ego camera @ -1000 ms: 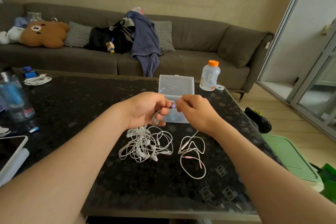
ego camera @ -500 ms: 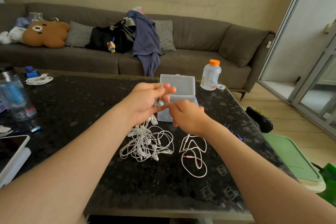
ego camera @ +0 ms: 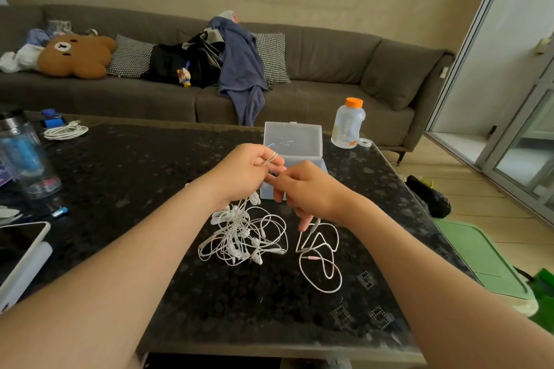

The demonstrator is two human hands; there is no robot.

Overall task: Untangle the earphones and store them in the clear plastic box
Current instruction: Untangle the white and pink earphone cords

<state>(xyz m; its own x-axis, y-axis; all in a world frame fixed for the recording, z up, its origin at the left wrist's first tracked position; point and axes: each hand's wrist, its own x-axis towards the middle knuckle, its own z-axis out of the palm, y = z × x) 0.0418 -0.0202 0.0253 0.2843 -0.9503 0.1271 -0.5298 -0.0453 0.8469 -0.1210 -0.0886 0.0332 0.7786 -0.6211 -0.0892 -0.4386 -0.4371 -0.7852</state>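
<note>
One cord loop from the tangled earphones [ego camera: 239,237] sits pinched in the left hand [ego camera: 244,174]; the right hand [ego camera: 311,192] curls beside it, its grip unclear.

box [ego camera: 293,136] behind earphone tangle [ego camera: 239,241] | loose cable [ego camera: 320,291] right of tangle

The left hand [ego camera: 245,172] now lifts strands of the tangled earphones [ego camera: 239,237] higher, and the right hand [ego camera: 308,192] sinks toward the pink cable [ego camera: 320,249].
</note>
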